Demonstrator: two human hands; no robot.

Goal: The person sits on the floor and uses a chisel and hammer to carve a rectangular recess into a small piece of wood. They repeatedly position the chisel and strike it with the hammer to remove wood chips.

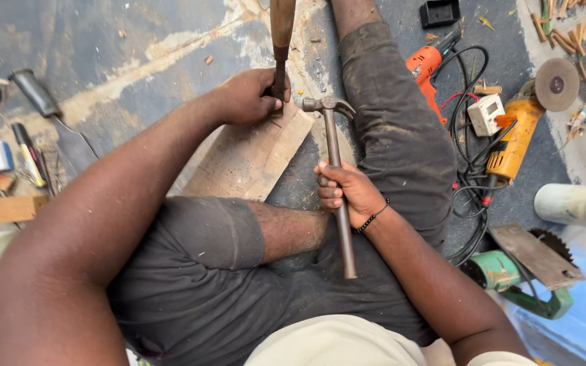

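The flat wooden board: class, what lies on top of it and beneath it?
On the wooden board rests the left hand, holding a chisel. Beneath shows grey floor; anything under the board is covered.

The chisel (281, 41) leaves the top edge (tip hidden behind the left hand (249, 97)).

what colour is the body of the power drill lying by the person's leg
Orange, with a black part at the rear; the orange power drill shows in the head view, right of the outstretched leg.
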